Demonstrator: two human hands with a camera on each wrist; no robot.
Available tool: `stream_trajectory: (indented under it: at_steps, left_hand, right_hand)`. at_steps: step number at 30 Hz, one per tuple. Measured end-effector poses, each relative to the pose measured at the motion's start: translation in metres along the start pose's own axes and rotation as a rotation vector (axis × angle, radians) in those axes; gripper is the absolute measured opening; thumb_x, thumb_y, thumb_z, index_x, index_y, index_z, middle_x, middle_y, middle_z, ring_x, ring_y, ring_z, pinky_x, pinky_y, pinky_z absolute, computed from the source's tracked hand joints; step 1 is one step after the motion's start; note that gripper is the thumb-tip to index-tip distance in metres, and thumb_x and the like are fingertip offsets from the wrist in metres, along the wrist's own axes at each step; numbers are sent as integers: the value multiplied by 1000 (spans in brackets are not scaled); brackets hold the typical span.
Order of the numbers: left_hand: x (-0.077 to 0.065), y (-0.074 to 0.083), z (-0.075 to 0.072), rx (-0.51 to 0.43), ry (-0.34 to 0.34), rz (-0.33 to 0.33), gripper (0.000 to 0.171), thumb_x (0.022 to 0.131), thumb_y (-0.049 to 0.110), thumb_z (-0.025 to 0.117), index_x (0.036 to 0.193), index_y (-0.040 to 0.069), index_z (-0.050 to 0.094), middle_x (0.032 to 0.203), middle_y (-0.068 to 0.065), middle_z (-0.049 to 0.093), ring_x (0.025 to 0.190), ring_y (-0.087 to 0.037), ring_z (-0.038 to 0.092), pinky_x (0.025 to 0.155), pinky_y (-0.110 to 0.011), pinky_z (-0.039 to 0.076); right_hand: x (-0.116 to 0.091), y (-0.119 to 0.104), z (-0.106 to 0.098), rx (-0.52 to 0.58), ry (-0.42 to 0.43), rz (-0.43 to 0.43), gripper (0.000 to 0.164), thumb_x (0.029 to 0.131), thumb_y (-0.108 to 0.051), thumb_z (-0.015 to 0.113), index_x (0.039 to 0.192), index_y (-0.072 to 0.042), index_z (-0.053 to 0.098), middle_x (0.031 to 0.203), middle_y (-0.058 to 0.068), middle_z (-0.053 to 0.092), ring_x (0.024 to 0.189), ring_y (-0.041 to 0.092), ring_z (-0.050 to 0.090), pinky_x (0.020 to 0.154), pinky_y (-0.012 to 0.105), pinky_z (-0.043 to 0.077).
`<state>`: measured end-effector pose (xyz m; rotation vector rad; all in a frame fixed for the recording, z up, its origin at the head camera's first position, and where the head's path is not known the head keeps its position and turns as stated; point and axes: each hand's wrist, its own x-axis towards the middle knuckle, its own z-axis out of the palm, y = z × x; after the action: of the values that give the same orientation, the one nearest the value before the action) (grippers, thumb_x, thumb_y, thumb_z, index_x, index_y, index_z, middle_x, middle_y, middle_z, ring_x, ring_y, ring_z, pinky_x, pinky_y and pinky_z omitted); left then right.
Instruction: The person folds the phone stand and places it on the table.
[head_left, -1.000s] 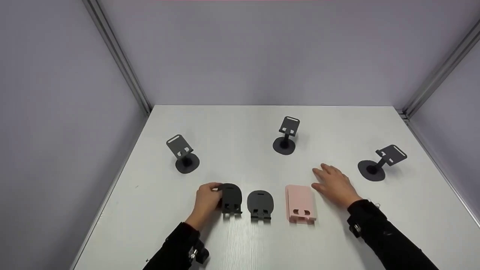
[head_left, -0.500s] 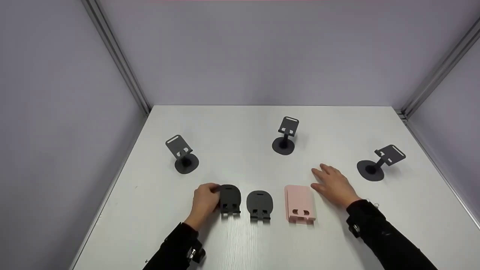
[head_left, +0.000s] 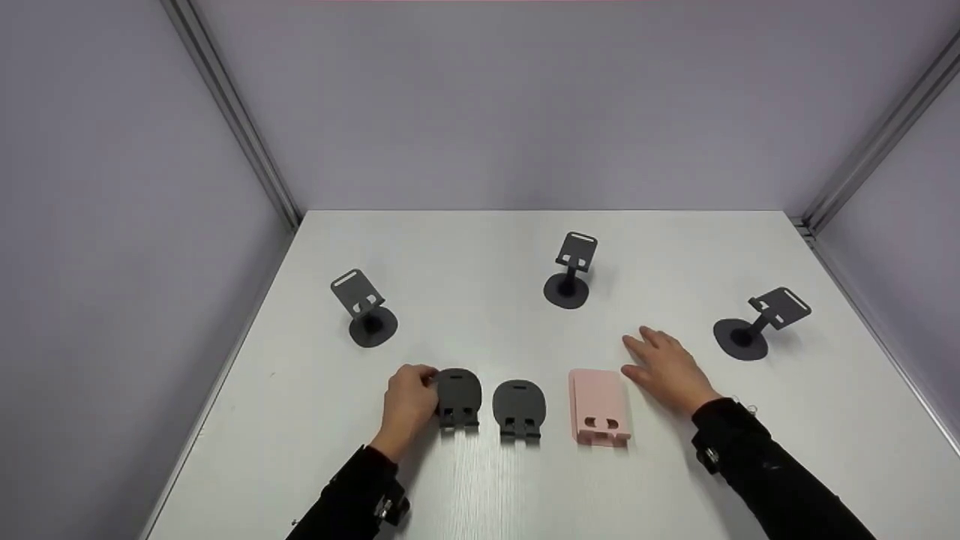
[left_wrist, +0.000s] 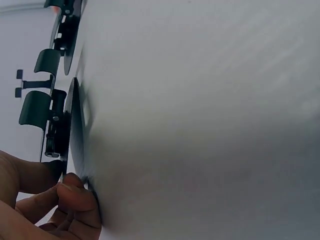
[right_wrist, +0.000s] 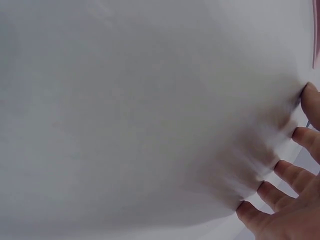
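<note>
Left hand [head_left: 409, 401] pinches the outer edge of the leftmost folded stand [head_left: 459, 391], which sits at the end of the near row, just beside the middle folded stand [head_left: 519, 403]. Against a second ago, its upper face shows lighter and appears flatter — judged a placement nearly settled, grip not yet released. Right hand [head_left: 670, 373], unchanged, has fingers spread — tips on the table [head_left: 465, 300], near the pink stand [head_left: 598, 394].

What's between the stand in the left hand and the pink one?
One dark folded stand lies between the held stand and the pink stand, in the head view.
</note>
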<state>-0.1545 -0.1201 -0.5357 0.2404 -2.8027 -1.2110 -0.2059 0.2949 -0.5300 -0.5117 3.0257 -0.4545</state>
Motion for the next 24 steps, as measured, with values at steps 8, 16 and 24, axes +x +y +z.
stream_trajectory:
  at_steps: [8, 16, 24]
  left_hand:
    - [-1, -3, -4, 24, 35, 44, 17, 89, -4, 68, 103, -2, 77, 92, -13, 63, 85, -29, 64, 76, -48, 55]
    - [0, -2, -9, 73, 53, 40, 19, 95, 7, 67, 111, 1, 76, 107, -13, 63, 96, -33, 67, 78, -49, 56]
    - [2, -18, -11, 306, 147, 263, 23, 90, 12, 75, 111, 5, 75, 122, -16, 65, 114, -45, 58, 90, -60, 49]
  right_hand:
    - [0, -2, -1, -1, 4, -5, 55, 101, -28, 64, 146, 2, 52, 151, 34, 42, 139, 57, 37, 113, 67, 31]
    - [-2, -2, -2, 24, 8, -2, 55, 102, -28, 64, 147, 1, 51, 152, 34, 41, 140, 56, 36, 114, 67, 31]
    - [-1, -2, -2, 28, 0, -5, 55, 102, -29, 63, 148, 0, 51, 153, 34, 40, 140, 57, 35, 114, 67, 30]
